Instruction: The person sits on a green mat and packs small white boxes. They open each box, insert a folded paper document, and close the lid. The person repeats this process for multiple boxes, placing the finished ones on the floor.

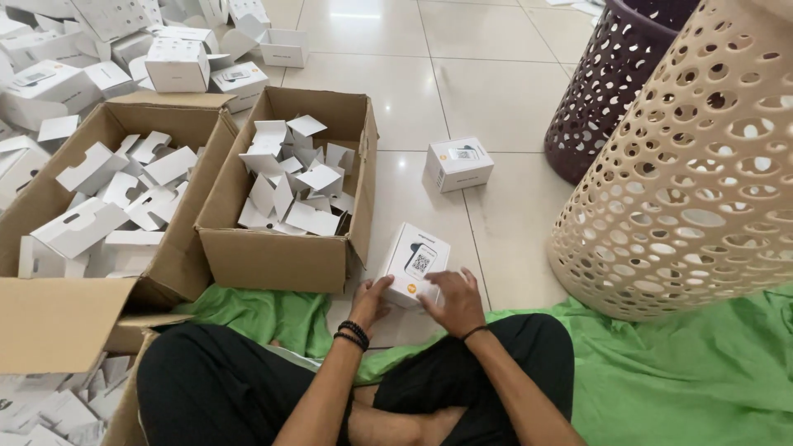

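Observation:
A small white box [415,258] with a dark phone picture on its top stands on the tiled floor in front of my crossed legs. My left hand [371,299], with dark bead bracelets on the wrist, grips the box's near left corner. My right hand [453,299] presses on its near right side, fingers curled over the top edge. A second white box [458,163] of the same kind sits farther out on the tiles, untouched.
Two open cardboard cartons [248,252] [78,202] hold several white folded inserts at my left. Many white boxes [177,64] are piled at the far left. A beige perforated basket [702,173] and a dark purple one [607,78] stand at right. Green cloth [677,372] covers the floor under me.

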